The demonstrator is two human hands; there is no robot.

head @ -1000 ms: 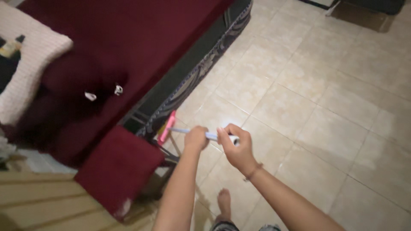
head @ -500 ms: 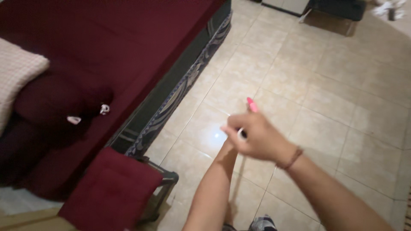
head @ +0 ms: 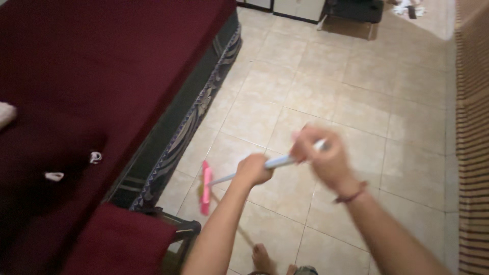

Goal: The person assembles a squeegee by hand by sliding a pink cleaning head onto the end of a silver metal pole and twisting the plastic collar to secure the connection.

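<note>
head view, looking down over both forearms toward a tiled floor (head: 356, 102). left hand (head: 253, 169) closed in a fist around the pale broom handle (head: 275, 163), knuckles up, forearm entering from 6 o'clock. right hand (head: 322, 155) gripping the same handle higher up, blurred, just toward 2 o'clock of the left; wrist with a dark bracelet (head: 351, 192), forearm entering from 5 o'clock. hands apart, each clamped on the handle. handle slanting down toward 8 o'clock to the pink broom head (head: 205, 187), low over the tiles near the patterned edge of the mattress (head: 188, 122). dark red bedcover (head: 102, 76) filling the 9 to 11 o'clock side; dark red cushion (head: 119, 244) on a stool at 7 o'clock. bare foot (head: 262, 257) at 6 o'clock. compared with half a second ago: pink head then raised at 12 o'clock above the stacked hands, now swung down to 8 o'clock; hands then overlapping, now separated along the handle.
</note>
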